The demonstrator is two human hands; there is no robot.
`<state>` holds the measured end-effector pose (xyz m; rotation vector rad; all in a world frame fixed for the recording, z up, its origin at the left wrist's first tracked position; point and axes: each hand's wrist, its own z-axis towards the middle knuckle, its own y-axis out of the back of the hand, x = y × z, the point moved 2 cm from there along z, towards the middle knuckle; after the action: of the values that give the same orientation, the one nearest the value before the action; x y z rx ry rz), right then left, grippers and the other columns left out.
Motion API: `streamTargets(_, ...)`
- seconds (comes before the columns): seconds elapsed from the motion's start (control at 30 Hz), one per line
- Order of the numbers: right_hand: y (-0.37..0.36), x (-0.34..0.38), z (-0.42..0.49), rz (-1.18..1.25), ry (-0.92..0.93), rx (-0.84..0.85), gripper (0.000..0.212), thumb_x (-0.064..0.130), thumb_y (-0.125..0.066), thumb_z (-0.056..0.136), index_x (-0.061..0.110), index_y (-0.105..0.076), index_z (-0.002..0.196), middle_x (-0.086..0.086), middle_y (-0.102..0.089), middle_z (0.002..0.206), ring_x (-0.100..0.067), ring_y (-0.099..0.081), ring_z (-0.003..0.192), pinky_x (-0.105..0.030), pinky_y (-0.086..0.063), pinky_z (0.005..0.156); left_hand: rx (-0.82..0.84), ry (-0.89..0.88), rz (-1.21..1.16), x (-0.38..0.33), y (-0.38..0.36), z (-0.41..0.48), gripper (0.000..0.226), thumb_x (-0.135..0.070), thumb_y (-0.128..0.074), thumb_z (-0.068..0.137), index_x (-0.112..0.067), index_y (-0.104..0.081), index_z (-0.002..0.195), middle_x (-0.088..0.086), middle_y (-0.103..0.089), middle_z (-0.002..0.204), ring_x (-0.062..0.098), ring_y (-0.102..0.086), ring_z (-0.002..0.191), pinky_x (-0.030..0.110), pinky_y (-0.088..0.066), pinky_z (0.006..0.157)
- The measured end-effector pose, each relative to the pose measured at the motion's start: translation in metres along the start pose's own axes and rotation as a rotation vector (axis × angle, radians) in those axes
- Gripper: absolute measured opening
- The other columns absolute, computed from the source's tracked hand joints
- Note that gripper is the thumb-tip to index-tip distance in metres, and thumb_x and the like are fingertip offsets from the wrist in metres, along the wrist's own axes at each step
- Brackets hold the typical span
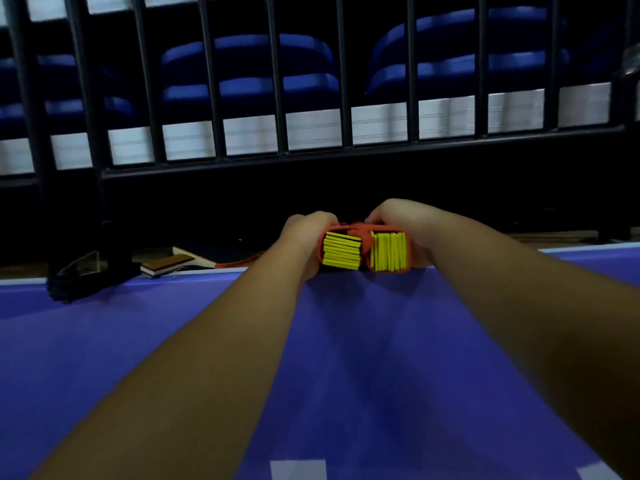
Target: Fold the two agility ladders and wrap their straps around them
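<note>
Ladders point(365, 251), two stiff yellow bundles wound in soft orange straps point(360, 229), sit at the mat point(346, 341) edge near the fence point(277, 157), left hand point(304, 233) and right hand point(405, 223) gripping their outer sides, the best hold, I think.

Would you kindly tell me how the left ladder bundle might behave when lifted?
The left bundle probably lifts as one stiff block, its yellow slats being tightly stacked. Only a soft-looking red strap binds it, so slats might slip endways. Flat-sided, it shouldn't roll.
</note>
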<state>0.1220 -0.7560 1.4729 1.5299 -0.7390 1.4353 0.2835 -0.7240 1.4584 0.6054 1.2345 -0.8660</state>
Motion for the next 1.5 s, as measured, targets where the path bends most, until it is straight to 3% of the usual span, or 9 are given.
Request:
streamTargets(0.23, 0.000, 0.001, -0.014, 0.039, 0.001, 0.025, 0.024, 0.006, -0.043, 0.103, 0.003, -0.065, 0.094, -0.012, -0.065, 0.068, -0.021, -0.065, 0.045, -0.026, -0.054, 0.042, -0.023, -0.088, 0.218, 0.001, 0.004, 0.004, 0.011, -0.013, -0.074, 0.071, -0.005, -0.068, 0.076, 0.014, -0.067, 0.072, 0.032, -0.068, 0.069, 0.036, -0.051, 0.060)
streamTargets(0.37, 0.000, 0.001, -0.024, 0.078, 0.042, -0.040, 0.023, -0.003, -0.042, 0.095, 0.002, -0.057, 0.077, -0.013, -0.057, 0.063, -0.022, -0.059, 0.043, -0.030, -0.055, 0.052, 0.040, -0.079, 0.266, -0.002, 0.013, -0.008, 0.013, 0.001, -0.066, 0.086, -0.004, -0.066, 0.074, 0.009, -0.059, 0.058, 0.022, -0.057, 0.052, 0.028, -0.044, 0.049)
streamTargets(0.53, 0.003, -0.004, -0.037, 0.068, 0.097, 0.002, 0.012, 0.004, -0.057, 0.092, 0.003, -0.063, 0.102, -0.023, -0.055, 0.093, -0.027, -0.060, 0.069, -0.038, -0.057, 0.067, 0.136, -0.097, 0.232, -0.008, 0.016, -0.032, 0.023, -0.014, -0.074, 0.088, -0.013, -0.072, 0.065, 0.006, -0.065, 0.065, 0.024, -0.061, 0.069, 0.037, -0.048, 0.067)
streamTargets(0.7, 0.012, -0.012, -0.056, 0.112, 0.235, 0.080, 0.015, 0.017, -0.062, 0.102, 0.015, -0.065, 0.116, -0.016, -0.060, 0.101, -0.020, -0.059, 0.081, -0.029, -0.052, 0.066, 0.482, -0.149, 0.158, -0.014, 0.032, -0.087, 0.023, -0.040, -0.062, 0.110, -0.020, -0.074, 0.107, -0.014, -0.082, 0.087, 0.000, -0.076, 0.091, 0.017, -0.059, 0.085)
streamTargets(0.8, 0.018, -0.019, -0.070, 0.120, 0.309, 0.141, 0.024, 0.020, -0.066, 0.102, 0.002, -0.071, 0.117, -0.018, -0.067, 0.107, -0.026, -0.064, 0.098, -0.035, -0.054, 0.087, 0.626, -0.205, 0.168, -0.007, 0.044, -0.106, 0.033, -0.045, -0.074, 0.101, -0.022, -0.073, 0.125, -0.011, -0.082, 0.114, 0.004, -0.073, 0.117, 0.023, -0.054, 0.106)
streamTargets(0.97, 0.020, -0.031, -0.085, 0.093, 0.385, 0.229, 0.066, 0.024, -0.089, 0.081, 0.002, -0.068, 0.140, -0.010, -0.075, 0.135, -0.020, -0.070, 0.124, -0.031, -0.055, 0.105, 0.460, -0.310, 0.173, 0.003, 0.045, -0.110, 0.049, -0.043, -0.100, 0.076, -0.030, -0.076, 0.116, -0.015, -0.083, 0.113, 0.008, -0.073, 0.121, 0.032, -0.053, 0.113)
streamTargets(1.13, 0.021, -0.037, -0.090, 0.138, 0.465, 0.247, 0.013, 0.011, -0.069, 0.101, 0.012, -0.077, 0.111, 0.001, -0.082, 0.107, -0.010, -0.076, 0.106, -0.023, -0.059, 0.100, 0.349, -0.339, 0.152, 0.009, 0.039, -0.112, 0.037, -0.033, -0.095, 0.082, -0.029, -0.076, 0.114, -0.009, -0.080, 0.116, 0.017, -0.073, 0.124, 0.040, -0.054, 0.117)
streamTargets(1.4, 0.014, -0.046, -0.075, -0.134, 0.489, -0.057, 0.045, 0.047, -0.081, 0.095, 0.025, -0.075, 0.135, 0.006, -0.077, 0.122, -0.013, -0.071, 0.118, -0.036, -0.054, 0.112, 0.047, -0.436, 0.499, 0.011, 0.030, -0.113, 0.049, -0.037, -0.085, 0.097, -0.015, -0.071, 0.139, -0.003, -0.075, 0.122, 0.014, -0.068, 0.110, 0.020, -0.050, 0.086)
streamTargets(1.5, 0.010, -0.043, -0.084, -0.178, 0.478, -0.137, 0.044, 0.041, -0.075, 0.102, 0.021, -0.070, 0.141, 0.003, -0.073, 0.126, -0.014, -0.067, 0.116, -0.032, -0.054, 0.103, -0.002, -0.459, 0.562, 0.010, 0.024, -0.117, 0.053, -0.035, -0.079, 0.102, -0.011, -0.066, 0.148, 0.007, -0.073, 0.136, 0.022, -0.067, 0.126, 0.025, -0.047, 0.099)
